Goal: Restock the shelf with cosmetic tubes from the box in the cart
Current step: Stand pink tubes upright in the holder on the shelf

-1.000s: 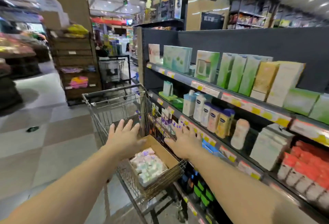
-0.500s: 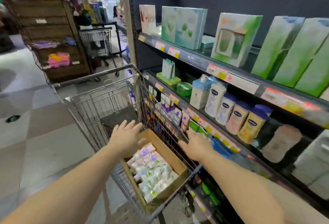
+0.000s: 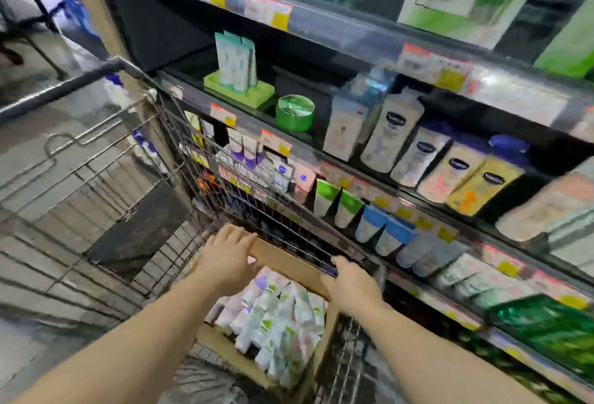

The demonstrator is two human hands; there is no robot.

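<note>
Wire cart fills the left of the frame, cardboard box at lower centre packed with cosmetic tubes. Left hand hovers flat over the box's far corner, fingers straight, holding nothing. Right hand rests on the cart's rim, fingers relaxed. Shelf runs down the right, lined with tubes and bottles

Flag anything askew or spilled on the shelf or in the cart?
Nothing spilled. The tubes lie jumbled in the cardboard box; shelf rows stand orderly. Motion blur hides fine damage.
</note>
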